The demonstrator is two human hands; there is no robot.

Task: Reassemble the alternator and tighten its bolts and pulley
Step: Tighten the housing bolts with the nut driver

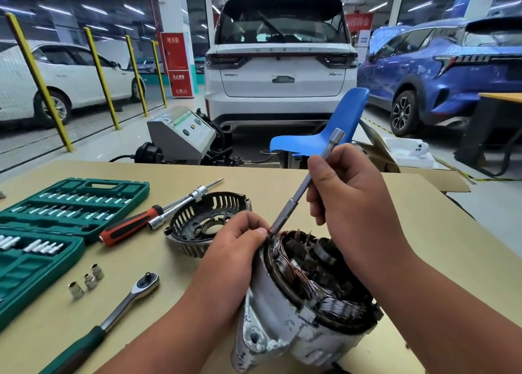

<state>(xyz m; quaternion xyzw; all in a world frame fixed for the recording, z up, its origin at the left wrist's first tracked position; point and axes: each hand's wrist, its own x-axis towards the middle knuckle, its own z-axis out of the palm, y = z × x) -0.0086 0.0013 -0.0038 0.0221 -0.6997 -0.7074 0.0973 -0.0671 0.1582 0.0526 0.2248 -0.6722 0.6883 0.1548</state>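
Note:
The alternator body lies tilted on the table, its open end up, with copper stator windings and the rotor showing. My left hand grips its upper left rim. My right hand holds a long steel extension bar slanted down, its lower tip at the rim beside my left fingers. The black slotted end cover lies apart on the table behind my left hand.
A green socket set case lies open at the left. A red-handled screwdriver, a T-bar, a ratchet and three loose sockets lie on the tan table. A blue chair and parked cars stand beyond.

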